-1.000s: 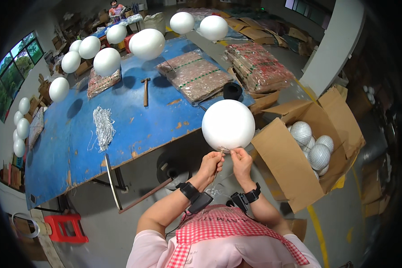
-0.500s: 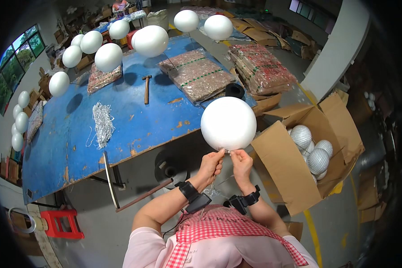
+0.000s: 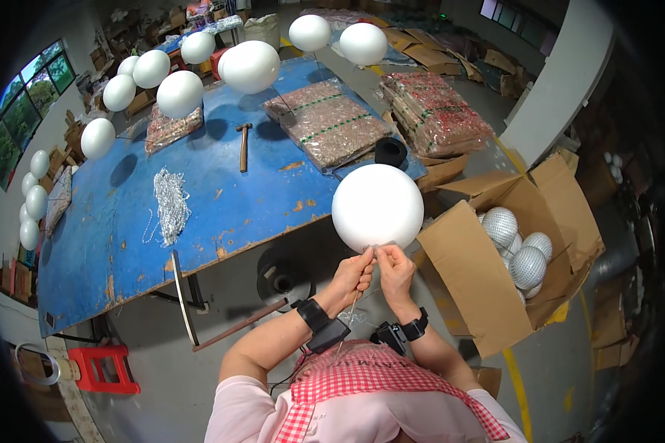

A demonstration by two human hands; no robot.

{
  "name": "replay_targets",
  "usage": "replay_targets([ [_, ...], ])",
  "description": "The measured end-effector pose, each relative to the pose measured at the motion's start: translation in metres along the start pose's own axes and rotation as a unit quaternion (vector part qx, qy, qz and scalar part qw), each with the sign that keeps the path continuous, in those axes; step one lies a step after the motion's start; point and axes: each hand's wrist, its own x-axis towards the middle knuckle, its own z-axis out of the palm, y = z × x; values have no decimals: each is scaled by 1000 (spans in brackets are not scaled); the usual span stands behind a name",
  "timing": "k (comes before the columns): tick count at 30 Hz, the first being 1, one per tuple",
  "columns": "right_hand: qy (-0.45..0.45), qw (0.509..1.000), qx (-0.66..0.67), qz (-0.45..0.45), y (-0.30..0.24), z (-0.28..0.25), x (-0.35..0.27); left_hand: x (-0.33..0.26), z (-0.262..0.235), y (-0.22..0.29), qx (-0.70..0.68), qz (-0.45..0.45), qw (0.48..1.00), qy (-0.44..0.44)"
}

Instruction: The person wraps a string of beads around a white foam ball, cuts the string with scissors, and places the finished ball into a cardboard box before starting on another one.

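A large, smooth white ball (image 3: 377, 205) is just beyond my hands, near the table's front edge. My left hand (image 3: 354, 275) is closed at the ball's lower edge, thumb and finger pinched, with a thin rod (image 3: 356, 297) coming out below the fist. Beside it, almost touching, my right hand (image 3: 396, 270) pinches against the underside of the ball. Whatever lies between the right fingertips is too small and covered to name. Some silvery strands (image 3: 356, 317) hang below the hands, in front of the apron.
The worn blue table (image 3: 229, 199) bears a silver bead-strand bundle (image 3: 171, 207), a hammer (image 3: 243, 148), a black roll (image 3: 389, 151) and bagged packs (image 3: 329, 125). Several white balls (image 3: 179, 94) stand on rods beyond. At right, an open carton (image 3: 480, 280) holds mirrored balls (image 3: 527, 266). A red stool (image 3: 107, 369) is at lower left.
The white ball has dropped slightly toward my hands. My right hand has shifted a little left, against the left fingertips, and the silvery bit between them is now mostly covered.
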Motion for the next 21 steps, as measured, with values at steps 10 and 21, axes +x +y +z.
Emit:
replay_targets([
  [10,-46,996,-75,23,-9,-12,4,-1,-1,-4,48,25,997,50],
  [21,-47,995,-43,77,7,-10,7,-6,-1,-3,-3,21,1000,2],
])
